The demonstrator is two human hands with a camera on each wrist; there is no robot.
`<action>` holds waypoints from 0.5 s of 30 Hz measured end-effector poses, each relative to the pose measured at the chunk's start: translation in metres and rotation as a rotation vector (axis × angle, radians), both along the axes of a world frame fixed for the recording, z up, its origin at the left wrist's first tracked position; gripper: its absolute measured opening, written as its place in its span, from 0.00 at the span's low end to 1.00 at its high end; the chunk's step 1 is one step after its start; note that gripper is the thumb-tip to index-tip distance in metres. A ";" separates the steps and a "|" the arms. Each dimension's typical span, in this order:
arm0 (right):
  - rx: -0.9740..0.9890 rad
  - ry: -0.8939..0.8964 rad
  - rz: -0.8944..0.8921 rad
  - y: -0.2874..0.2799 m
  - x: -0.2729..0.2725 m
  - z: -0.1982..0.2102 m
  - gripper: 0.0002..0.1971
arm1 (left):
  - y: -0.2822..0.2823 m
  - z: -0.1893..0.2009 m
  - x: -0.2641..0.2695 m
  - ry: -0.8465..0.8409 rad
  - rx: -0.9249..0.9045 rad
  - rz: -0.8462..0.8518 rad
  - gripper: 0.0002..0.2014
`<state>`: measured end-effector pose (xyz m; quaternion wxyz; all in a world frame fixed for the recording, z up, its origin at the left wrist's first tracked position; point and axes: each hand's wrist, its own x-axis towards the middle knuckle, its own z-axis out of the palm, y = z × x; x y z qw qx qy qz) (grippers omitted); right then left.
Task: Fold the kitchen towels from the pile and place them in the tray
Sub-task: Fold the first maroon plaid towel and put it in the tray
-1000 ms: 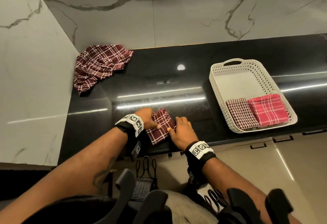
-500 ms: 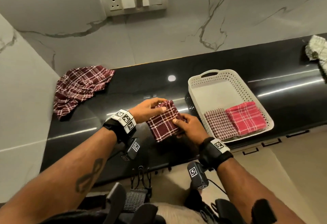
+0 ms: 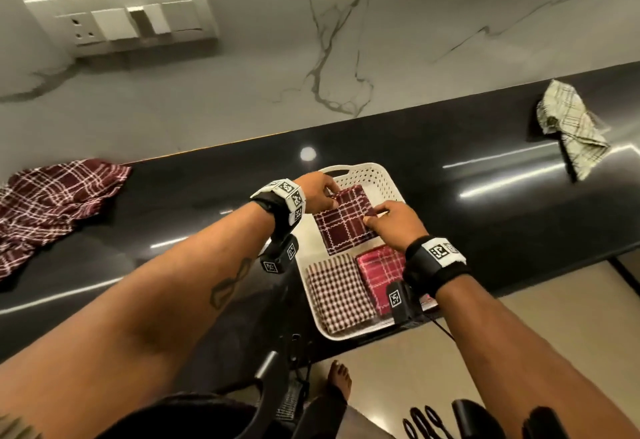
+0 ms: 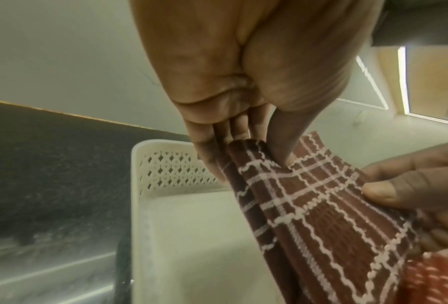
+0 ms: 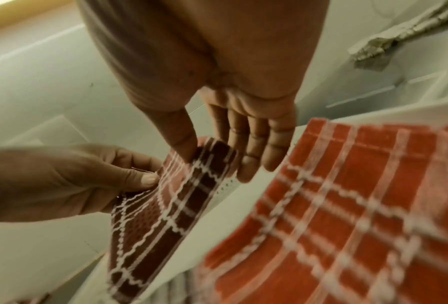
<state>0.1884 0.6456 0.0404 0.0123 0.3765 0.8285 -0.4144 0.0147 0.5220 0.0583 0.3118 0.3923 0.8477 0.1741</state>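
Black countertop (image 3: pixel 485 196) under a marble wall, white tray (image 3: pixel 374 175) near the front edge. Both hands pinch 1 folded maroon towel (image 3: pixel 346 223) over the tray's back half: left hand (image 3: pixel 317 192) at its far-left corner, right hand (image 3: pixel 398 223) on its right edge. 2 folded towels, a checked one (image 3: pixel 337 293) and a red one (image 3: pixel 379 272), already lie in front. Unfolded maroon towel (image 3: pixel 52 203) far left.

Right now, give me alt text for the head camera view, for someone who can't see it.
Both hands, left hand and right hand, hold a folded maroon plaid towel over a white tray holding two folded towels, on a black counter.
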 end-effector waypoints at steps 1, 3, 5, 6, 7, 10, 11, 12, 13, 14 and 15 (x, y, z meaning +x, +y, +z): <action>0.035 -0.055 0.033 0.007 -0.003 -0.004 0.10 | 0.007 -0.008 0.000 0.009 -0.023 0.008 0.17; 0.106 -0.151 0.105 0.014 -0.008 -0.010 0.11 | 0.014 -0.020 0.000 0.046 -0.063 0.012 0.19; 0.138 -0.215 0.164 0.018 -0.011 -0.015 0.10 | 0.017 -0.029 0.001 0.078 -0.096 0.008 0.19; 0.138 -0.238 0.189 0.019 -0.013 -0.016 0.09 | 0.018 -0.033 0.001 0.083 -0.106 0.005 0.19; 0.139 -0.262 0.203 0.019 -0.014 -0.018 0.09 | 0.020 -0.037 0.001 0.085 -0.114 0.001 0.18; 0.145 -0.330 0.241 0.018 -0.018 -0.024 0.08 | 0.022 -0.048 0.002 0.091 -0.133 -0.005 0.18; 0.148 -0.350 0.253 0.018 -0.019 -0.025 0.08 | 0.022 -0.050 0.002 0.086 -0.139 -0.003 0.17; 0.152 -0.367 0.266 0.017 -0.019 -0.025 0.08 | 0.023 -0.052 0.003 0.081 -0.141 -0.001 0.17; 0.161 -0.382 0.274 0.017 -0.020 -0.024 0.08 | 0.024 -0.054 0.004 0.080 -0.145 0.001 0.17; 0.171 -0.395 0.280 0.016 -0.020 -0.023 0.09 | 0.024 -0.056 0.004 0.079 -0.146 0.005 0.18; 0.180 -0.405 0.283 0.017 -0.020 -0.022 0.09 | 0.024 -0.057 0.005 0.072 -0.143 0.013 0.19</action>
